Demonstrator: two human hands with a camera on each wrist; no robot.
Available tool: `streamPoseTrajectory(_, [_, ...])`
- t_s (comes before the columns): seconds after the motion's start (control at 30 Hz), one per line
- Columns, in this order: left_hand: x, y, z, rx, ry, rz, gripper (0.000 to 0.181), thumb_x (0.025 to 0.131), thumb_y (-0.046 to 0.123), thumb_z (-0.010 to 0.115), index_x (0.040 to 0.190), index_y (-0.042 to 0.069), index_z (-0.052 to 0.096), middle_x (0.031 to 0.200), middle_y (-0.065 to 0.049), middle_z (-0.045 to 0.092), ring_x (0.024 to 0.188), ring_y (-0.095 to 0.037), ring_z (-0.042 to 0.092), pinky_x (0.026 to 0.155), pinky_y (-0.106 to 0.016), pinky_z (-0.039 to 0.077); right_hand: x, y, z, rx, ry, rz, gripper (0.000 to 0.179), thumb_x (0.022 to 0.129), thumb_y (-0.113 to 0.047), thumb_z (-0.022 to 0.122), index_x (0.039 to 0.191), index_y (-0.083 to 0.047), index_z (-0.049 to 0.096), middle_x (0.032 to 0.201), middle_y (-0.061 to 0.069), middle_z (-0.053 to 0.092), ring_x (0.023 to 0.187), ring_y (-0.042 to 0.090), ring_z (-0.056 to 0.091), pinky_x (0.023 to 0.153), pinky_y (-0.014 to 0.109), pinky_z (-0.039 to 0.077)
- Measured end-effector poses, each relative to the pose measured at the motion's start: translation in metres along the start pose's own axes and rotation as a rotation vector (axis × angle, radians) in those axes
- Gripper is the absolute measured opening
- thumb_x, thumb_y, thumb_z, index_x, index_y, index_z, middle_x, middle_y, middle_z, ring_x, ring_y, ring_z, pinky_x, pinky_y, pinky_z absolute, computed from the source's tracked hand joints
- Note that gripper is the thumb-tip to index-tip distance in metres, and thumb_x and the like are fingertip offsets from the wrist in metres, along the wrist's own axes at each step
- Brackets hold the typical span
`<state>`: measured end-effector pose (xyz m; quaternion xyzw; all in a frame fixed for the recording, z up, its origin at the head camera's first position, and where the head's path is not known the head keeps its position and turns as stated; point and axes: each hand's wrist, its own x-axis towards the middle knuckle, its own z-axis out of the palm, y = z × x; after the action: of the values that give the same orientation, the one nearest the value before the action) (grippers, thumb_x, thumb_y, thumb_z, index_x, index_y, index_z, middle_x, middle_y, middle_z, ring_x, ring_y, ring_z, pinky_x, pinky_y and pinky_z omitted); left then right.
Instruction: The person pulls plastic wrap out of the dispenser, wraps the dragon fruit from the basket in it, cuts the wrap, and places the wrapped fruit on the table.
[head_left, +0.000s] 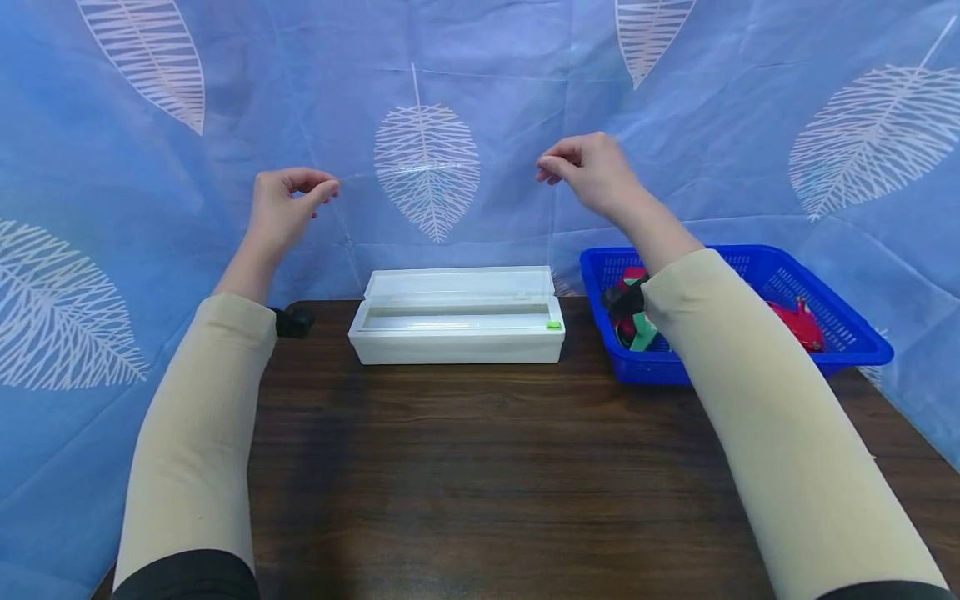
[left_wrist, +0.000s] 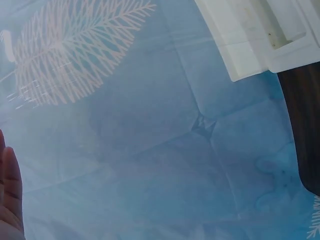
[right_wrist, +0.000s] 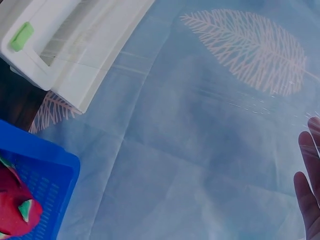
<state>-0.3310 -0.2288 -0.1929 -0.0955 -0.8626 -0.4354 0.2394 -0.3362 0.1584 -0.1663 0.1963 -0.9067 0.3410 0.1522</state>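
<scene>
Against blue cloth (head_left: 517, 217), hands (head_left: 279, 208) (head_left: 600, 175) pinch seemingly clear film (head_left: 426, 168), stretched left to right.

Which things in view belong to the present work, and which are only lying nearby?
Seem in use:
- left hand and right hand
- clear film, stretched between them
- white box

Apparently only nearby, untouched by the hands:
- blue basket
- red things inside it
- leaf-patterned cloth behind

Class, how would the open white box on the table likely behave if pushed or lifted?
The white box probably won't roll: it is long, low and flat-sided. Its straight, clean edges suggest it should feel stiff. The lid, open at the back, might swing during a lift.
</scene>
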Motion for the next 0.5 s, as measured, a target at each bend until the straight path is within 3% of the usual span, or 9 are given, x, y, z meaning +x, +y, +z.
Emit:
streamPoseTrajectory(0.17, [0.001,0.005,-0.003,-0.005,0.008,0.000,0.035,0.092,0.034,0.066,0.111,0.006,0.073,0.099,-0.003,0.066,0.077,-0.014,0.051,0.069,-0.024,0.044,0.000,-0.003,-0.004,-0.002,0.015,-0.010,0.036,0.101,-0.030,0.051,0.115,-0.003,0.069,0.106,0.012,0.070,0.100,0.023,0.063,0.094,0.036,0.046])
streamPoseTrajectory(0.5, [0.003,0.014,-0.010,-0.038,0.032,0.014,0.032,0.091,0.034,0.067,0.109,0.009,0.075,0.100,-0.002,0.067,0.089,-0.016,0.054,0.075,-0.023,0.046,-0.001,-0.012,-0.014,-0.029,0.044,-0.066,0.034,0.101,-0.029,0.051,0.113,-0.003,0.070,0.106,0.013,0.070,0.097,0.022,0.063,0.091,0.036,0.048])
